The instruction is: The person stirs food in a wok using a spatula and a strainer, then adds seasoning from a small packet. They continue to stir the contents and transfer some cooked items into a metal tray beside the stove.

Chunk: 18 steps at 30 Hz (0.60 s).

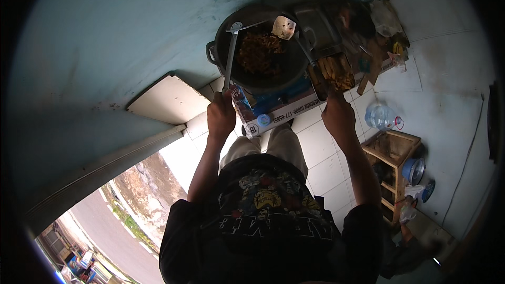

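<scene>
A large dark wok [292,69] with loop handles stands on a blue stove [276,100]. Browned fried pieces [258,53] lie in it. My left hand [221,115] is closed around the long handle of a metal utensil [231,57], whose far end reaches over the wok; its head is hard to make out. In my right hand [338,116] is the dark handle of a spatula [284,27], its pale perforated blade raised at the wok's far right side. A metal tray [350,62] of fried strips [333,69] sits just beyond my right hand.
A printed sheet [292,112] covers the stand's front edge, with a blue round lid [264,120] on it. Right are a water bottle [382,116], a wooden rack [390,159] and a person [410,250]. A white panel [169,100] and a doorway are left.
</scene>
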### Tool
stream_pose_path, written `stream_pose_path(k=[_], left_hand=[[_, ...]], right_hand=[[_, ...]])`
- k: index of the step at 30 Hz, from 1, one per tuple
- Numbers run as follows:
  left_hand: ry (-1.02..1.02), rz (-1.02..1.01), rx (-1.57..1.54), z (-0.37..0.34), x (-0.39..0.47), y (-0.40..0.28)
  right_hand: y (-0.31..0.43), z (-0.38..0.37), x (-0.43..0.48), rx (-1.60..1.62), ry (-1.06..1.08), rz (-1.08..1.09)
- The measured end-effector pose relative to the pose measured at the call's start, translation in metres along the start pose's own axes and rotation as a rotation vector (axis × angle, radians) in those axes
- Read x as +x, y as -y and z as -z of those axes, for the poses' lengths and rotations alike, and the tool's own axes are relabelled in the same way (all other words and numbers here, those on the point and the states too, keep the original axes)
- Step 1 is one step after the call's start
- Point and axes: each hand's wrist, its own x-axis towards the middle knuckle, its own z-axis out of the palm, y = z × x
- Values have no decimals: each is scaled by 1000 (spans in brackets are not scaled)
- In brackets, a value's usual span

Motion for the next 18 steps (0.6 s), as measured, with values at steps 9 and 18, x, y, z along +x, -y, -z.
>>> stream_pose_path(k=[9, 18], left_hand=[[91, 382, -257, -15, -44, -12], [85, 639, -259, 43, -80, -57]], right_hand=[[-25, -14, 31, 469, 359, 236], [-75, 64, -13, 66, 225, 368]])
